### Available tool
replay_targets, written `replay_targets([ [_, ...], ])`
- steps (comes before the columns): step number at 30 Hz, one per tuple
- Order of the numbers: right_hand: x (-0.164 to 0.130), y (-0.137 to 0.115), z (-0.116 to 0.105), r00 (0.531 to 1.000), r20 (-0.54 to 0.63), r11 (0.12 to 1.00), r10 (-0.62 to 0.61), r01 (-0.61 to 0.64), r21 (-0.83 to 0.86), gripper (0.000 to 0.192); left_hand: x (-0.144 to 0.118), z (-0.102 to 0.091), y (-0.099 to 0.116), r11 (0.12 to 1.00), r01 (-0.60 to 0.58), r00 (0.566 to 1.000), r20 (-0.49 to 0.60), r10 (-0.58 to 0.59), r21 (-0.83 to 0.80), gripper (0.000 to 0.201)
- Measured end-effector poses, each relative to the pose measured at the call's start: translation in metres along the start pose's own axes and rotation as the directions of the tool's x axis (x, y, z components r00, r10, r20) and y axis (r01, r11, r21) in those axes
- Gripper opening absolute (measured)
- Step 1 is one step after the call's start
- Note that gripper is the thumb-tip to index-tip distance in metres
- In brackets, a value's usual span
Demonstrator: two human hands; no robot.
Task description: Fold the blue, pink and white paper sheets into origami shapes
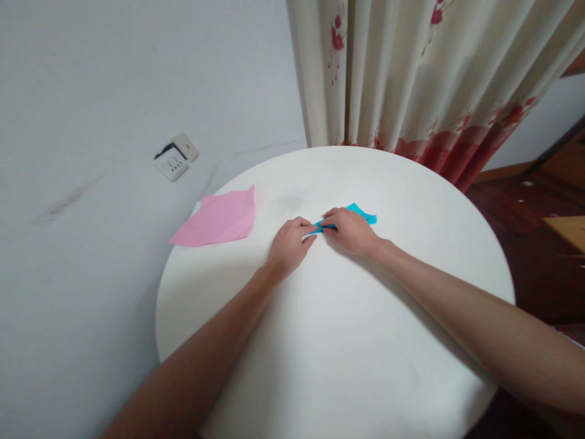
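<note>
A folded piece of blue paper [361, 212] lies on the white round table [347, 341], its wider, pointed end to the right and its narrow end to the left. My left hand [291, 242] pinches the narrow left tip between thumb and fingers. Over the middle of the strip, my right hand [350, 230] presses down with its fingers bent around the paper, hiding part of it. The fingertips of both hands nearly meet.
Creased pink paper [219, 218] rests at the table's left edge, one corner jutting past the rim. A wall socket [172, 161] sits on the white wall beyond. Behind the table hangs a cream and red curtain [388, 79]. Wooden furniture [567, 231] stands at the right.
</note>
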State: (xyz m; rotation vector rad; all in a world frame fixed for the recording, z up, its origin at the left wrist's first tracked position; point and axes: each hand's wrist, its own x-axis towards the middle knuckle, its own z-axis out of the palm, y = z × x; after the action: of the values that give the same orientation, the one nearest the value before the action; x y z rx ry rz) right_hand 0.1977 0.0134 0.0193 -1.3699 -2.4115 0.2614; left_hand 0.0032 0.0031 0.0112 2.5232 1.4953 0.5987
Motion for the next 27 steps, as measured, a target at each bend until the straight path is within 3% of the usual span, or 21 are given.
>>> replay_targets([
  [7,0.000,0.001,0.001,1.000,-0.017,1.000,-0.014,0.014,-0.013,0.027,0.000,0.000,-0.003,0.994,0.108,0.992,-0.062,-0.107,0.018,0.019],
  [18,-0.001,-0.004,-0.002,0.999,-0.033,1.000,0.008,-0.008,0.008,0.028,0.005,0.004,-0.017,0.993,0.052,0.993,-0.095,-0.062,-0.106,0.021],
  [24,-0.003,-0.014,-0.007,0.977,-0.191,0.987,-0.096,0.119,0.111,0.033,0.006,0.004,-0.020,0.995,0.039,0.994,-0.098,-0.047,-0.088,0.025],
  [27,-0.004,-0.016,-0.008,0.974,-0.180,0.979,-0.136,0.160,0.128,0.033,0.007,0.004,-0.021,0.994,0.075,0.992,-0.098,-0.083,-0.084,0.025],
])
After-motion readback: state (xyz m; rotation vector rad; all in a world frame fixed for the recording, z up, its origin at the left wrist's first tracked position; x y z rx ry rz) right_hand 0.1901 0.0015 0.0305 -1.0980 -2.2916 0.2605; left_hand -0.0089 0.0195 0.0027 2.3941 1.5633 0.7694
